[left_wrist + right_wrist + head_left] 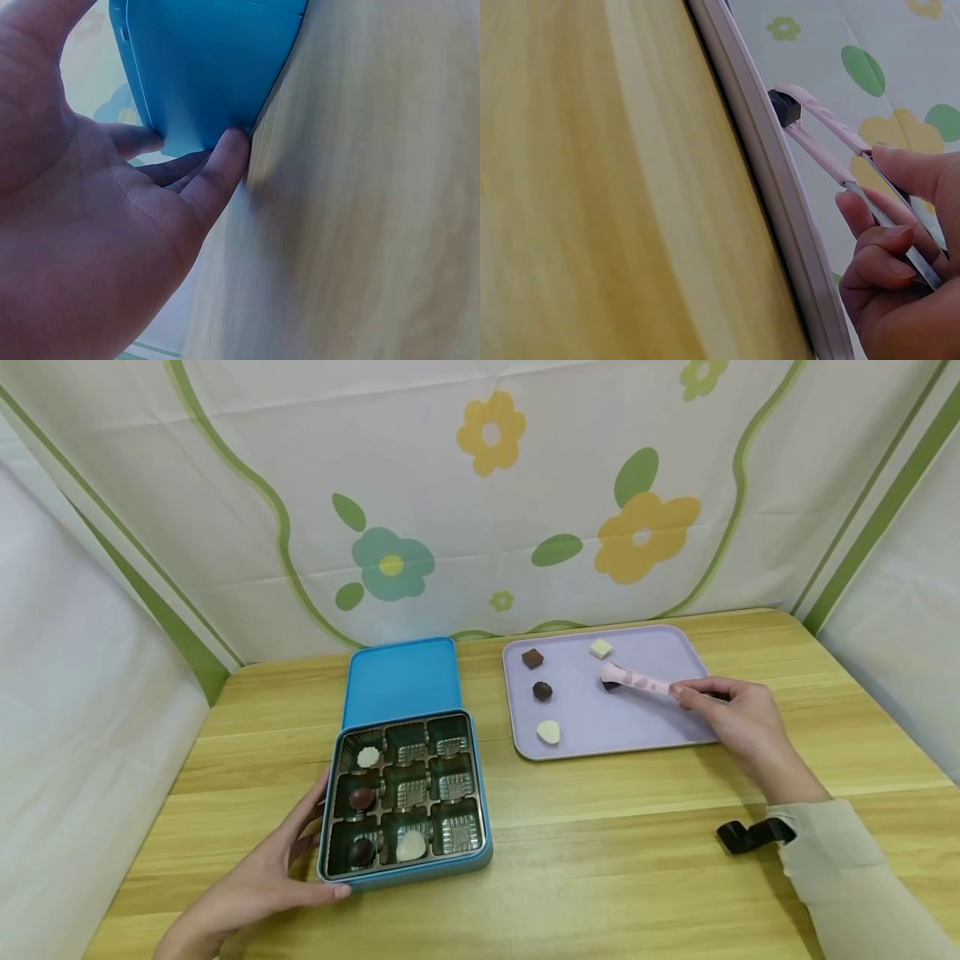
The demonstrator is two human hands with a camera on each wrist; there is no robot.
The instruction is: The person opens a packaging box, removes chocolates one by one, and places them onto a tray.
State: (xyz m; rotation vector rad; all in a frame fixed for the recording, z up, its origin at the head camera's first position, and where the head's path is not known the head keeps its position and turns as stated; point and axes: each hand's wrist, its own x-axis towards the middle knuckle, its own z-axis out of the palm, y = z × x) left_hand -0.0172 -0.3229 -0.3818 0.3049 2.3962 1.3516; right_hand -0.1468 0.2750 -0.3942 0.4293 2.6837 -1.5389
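My right hand [746,722] grips small tongs [639,680] with pink tips and metal arms over the lilac tray [652,739]. Between the tips, a dark chocolate [786,109] shows in the right wrist view. A dark brown [532,658], a round dark [542,692], a cream [548,732] and a square white chocolate [601,648] lie on the tray. My left hand [258,881] rests around the front left corner of a blue tin [480,852], fingertips on its side. Inside, a divided insert [408,777] holds several chocolates in its left column and front middle compartment.
Behind the tin lies its blue lid [402,678], partly overlapped by it. A black strap [753,837] sticks out from the right sleeve [847,868]. A flower-printed cloth [480,527] stands at the back edge of the wooden table [600,877].
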